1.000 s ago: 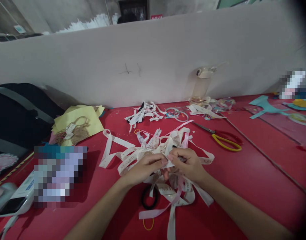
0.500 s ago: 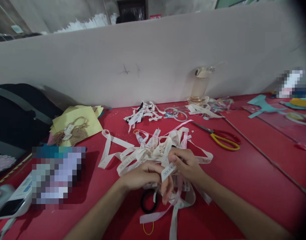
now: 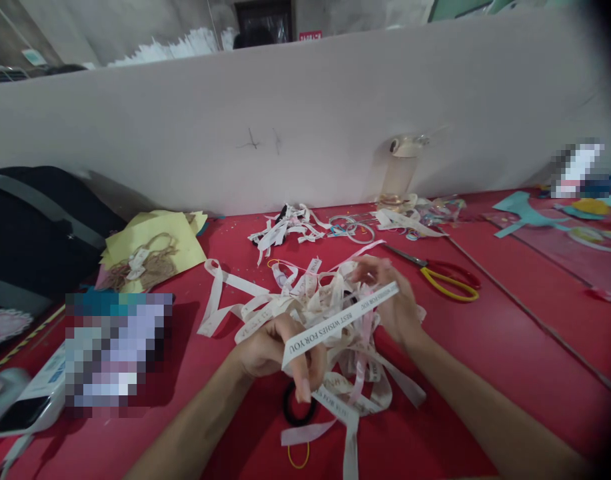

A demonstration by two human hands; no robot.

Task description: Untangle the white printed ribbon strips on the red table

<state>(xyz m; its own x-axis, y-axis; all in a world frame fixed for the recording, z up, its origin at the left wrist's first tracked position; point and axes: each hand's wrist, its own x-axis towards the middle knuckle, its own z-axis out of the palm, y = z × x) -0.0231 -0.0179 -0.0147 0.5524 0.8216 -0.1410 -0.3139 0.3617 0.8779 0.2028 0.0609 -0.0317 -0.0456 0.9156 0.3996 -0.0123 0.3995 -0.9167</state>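
Note:
A white ribbon (image 3: 335, 323) printed "BEST WISHES FOR YOU" stretches between my two hands. My left hand (image 3: 280, 350) has its fingers curled, and the ribbon lies over the index finger. Further right, my right hand (image 3: 398, 303) holds the ribbon's other stretch; its fingers are bent and partly hidden behind the ribbon. Under and behind both hands spreads a tangled heap of printed ribbon (image 3: 265, 313). Strands of pink ribbon (image 3: 310, 433) run through the heap. Below my left fingers lies a black ring (image 3: 290, 413), and a yellow rubber band (image 3: 299, 457) is nearer me.
Scissors with red and yellow handles (image 3: 450, 283) lie to the right. White scraps (image 3: 288, 230), a clear bottle (image 3: 400, 173) and a pale partition (image 3: 185, 133) stand behind. At left are yellow paper (image 3: 185, 247) with twine, a dark bag (image 3: 35, 227) and a white device (image 3: 30, 400).
My right hand has moved up and right, away from my left hand. The short ribbon piece between them is now drawn out into a long, straight stretch.

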